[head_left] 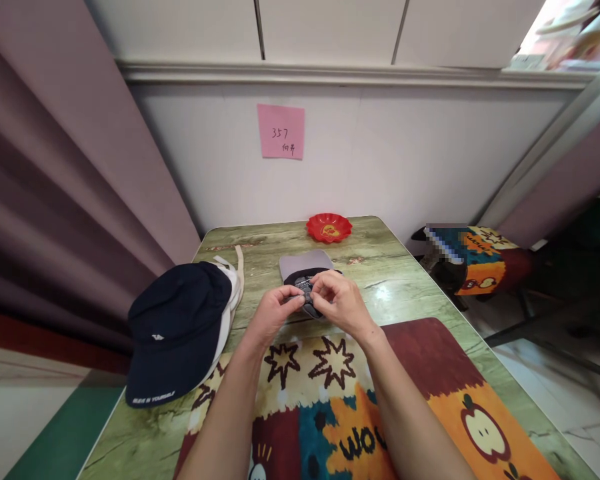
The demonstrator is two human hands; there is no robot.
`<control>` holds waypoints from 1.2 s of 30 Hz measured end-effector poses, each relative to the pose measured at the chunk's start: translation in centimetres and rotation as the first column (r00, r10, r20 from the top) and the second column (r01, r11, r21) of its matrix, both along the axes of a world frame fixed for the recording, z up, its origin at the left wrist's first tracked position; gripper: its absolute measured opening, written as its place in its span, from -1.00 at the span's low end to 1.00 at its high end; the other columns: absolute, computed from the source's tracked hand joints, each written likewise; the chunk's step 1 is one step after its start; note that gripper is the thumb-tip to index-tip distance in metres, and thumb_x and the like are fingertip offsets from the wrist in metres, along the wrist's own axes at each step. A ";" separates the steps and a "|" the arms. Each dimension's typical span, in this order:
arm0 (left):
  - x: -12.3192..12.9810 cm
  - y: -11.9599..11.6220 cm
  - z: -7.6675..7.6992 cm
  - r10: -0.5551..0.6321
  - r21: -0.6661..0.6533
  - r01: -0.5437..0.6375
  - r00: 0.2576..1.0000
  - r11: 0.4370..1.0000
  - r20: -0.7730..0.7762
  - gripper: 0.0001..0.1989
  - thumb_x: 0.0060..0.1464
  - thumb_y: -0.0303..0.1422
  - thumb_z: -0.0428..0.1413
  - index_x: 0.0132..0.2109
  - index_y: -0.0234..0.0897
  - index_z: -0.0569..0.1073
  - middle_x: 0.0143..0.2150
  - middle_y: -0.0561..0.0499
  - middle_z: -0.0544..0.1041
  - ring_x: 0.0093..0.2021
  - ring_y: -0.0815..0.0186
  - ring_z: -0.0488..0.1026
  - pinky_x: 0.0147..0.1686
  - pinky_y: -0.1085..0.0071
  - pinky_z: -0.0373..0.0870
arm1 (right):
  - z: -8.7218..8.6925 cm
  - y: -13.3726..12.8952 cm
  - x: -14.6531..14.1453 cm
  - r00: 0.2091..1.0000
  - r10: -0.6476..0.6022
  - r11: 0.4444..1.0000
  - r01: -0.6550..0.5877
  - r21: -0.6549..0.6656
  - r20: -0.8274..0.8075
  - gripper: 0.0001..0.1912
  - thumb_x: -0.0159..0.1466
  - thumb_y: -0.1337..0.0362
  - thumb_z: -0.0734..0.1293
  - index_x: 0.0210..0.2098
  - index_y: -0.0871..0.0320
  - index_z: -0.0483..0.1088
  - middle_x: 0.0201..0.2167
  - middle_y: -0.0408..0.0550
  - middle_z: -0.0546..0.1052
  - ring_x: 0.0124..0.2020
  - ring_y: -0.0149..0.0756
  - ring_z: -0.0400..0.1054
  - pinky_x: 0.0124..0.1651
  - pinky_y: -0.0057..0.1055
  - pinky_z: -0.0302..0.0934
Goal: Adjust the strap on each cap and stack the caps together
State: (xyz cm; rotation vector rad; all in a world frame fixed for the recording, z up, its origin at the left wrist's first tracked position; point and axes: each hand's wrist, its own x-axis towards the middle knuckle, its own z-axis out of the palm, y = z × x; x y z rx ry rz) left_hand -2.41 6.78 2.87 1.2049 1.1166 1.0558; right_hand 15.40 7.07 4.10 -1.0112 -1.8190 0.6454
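One cap [307, 264] lies in the middle of the table [405, 300], its grey brim towards the wall [405, 147] and its dark part nearer the person. The left hand [279, 308] pinches the dark part, thumb and fingertip together on it. The right hand [339, 301] is clamped there too, just beside the left, its bent fingers meeting the thumb over the same part; exactly which bit each hand grips is too small to tell.

Near the person, both forearms pass over a mat [430, 353] printed with stars, apples and the letters "WOW". To the left sits a navy hat [180, 327] with small white lettering on its brim; something white with loose straps [240, 265] shows along its right side. Beyond the cap, near the wall, stands a red plate [315, 231] with a wavy rim. A pink note [281, 131] marked "357" is stuck to the wall above.
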 end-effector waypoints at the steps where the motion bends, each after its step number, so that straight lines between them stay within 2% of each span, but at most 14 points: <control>1: 0.0 0.0 0.0 -0.002 0.002 0.002 1.000 1.000 -0.006 -0.74 -0.15 -0.24 0.32 -0.34 -0.34 0.56 -0.42 0.07 0.50 -0.40 0.38 0.35 -0.32 0.46 0.27 | 0.0 0.0 0.0 1.000 0.002 1.000 -0.002 -0.001 0.001 -0.89 0.15 0.45 0.31 -0.48 0.15 0.39 -0.24 -0.08 0.52 -0.56 -0.52 0.29 -0.44 -0.51 0.19; 14: -0.1 0.0 -0.1 0.009 0.036 -0.007 0.999 0.999 -0.054 -0.73 -0.12 -0.21 0.30 -0.34 -0.33 0.55 -0.41 0.07 0.47 -0.40 0.38 0.31 -0.31 0.45 0.25 | -0.4 -0.1 -0.6 0.996 -0.086 0.996 0.086 0.002 0.023 -0.91 0.17 0.41 0.31 -0.43 0.14 0.43 -0.20 -0.06 0.54 -0.52 -0.49 0.34 -0.40 -0.49 0.22; 25: 0.0 -0.2 -0.1 -0.006 0.041 0.010 0.996 0.999 -0.093 -0.77 -0.09 -0.24 0.26 -0.34 -0.33 0.54 -0.41 0.08 0.46 -0.38 0.37 0.30 -0.31 0.45 0.23 | -0.1 -0.2 -0.3 0.995 -0.012 1.000 0.014 -0.021 0.099 -0.90 0.15 0.44 0.32 -0.47 0.14 0.40 -0.27 -0.10 0.53 -0.53 -0.49 0.30 -0.41 -0.49 0.18; 36: -0.2 -0.1 -0.2 0.000 0.061 0.007 0.994 0.998 -0.113 -0.75 -0.08 -0.21 0.25 -0.34 -0.31 0.52 -0.41 0.08 0.46 -0.38 0.35 0.31 -0.29 0.44 0.26 | -0.4 0.0 -0.4 0.998 -0.009 1.000 0.010 -0.017 0.064 -0.90 0.21 0.41 0.34 -0.42 0.13 0.47 -0.25 -0.09 0.54 -0.50 -0.47 0.34 -0.39 -0.48 0.18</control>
